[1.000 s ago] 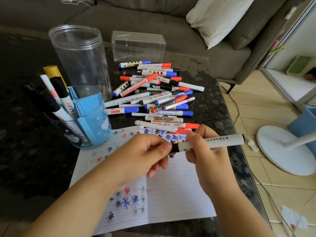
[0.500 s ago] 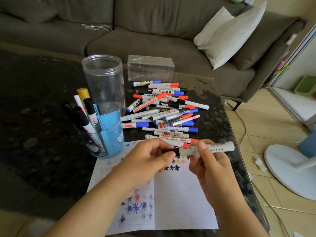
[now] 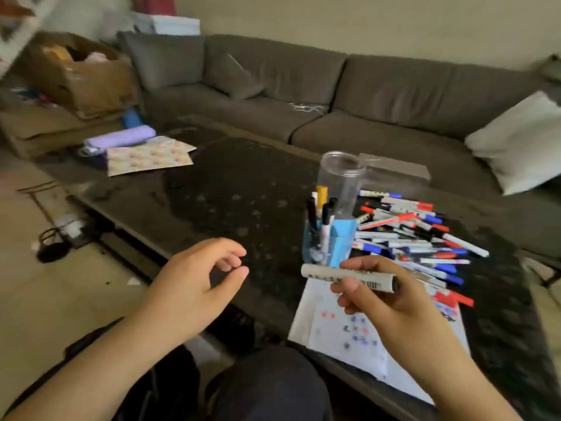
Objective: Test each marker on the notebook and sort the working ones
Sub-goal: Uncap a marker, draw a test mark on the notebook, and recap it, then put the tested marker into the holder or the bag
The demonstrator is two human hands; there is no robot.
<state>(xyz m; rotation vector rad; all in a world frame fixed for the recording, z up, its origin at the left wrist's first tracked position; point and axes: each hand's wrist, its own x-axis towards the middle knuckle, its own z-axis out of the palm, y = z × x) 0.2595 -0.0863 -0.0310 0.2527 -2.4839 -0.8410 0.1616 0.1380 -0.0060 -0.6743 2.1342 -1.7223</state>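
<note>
My right hand (image 3: pixel 382 296) holds a white marker (image 3: pixel 321 273) sideways above the notebook page (image 3: pixel 328 335), which lies at the table's near edge and carries small coloured test marks. My left hand (image 3: pixel 197 278) hovers off to the left over the table edge, fingers loosely curled and apart, holding nothing. A blue pen holder (image 3: pixel 340 241) with several markers standing in it sits just behind the held marker. A pile of several red, blue and black capped markers (image 3: pixel 416 235) lies to the right of the holder.
A tall clear jar (image 3: pixel 340 177) and a clear box (image 3: pixel 394 171) stand behind the holder on the dark glass table (image 3: pixel 227 202). Patterned paper (image 3: pixel 145 158) and a purple roll (image 3: pixel 121 138) lie at the far left corner. A grey sofa (image 3: pixel 303 95) runs behind.
The camera swung left, showing more of the table and room. My left hand let go of the marker and moved away to the left. The right hand turned the marker around.
</note>
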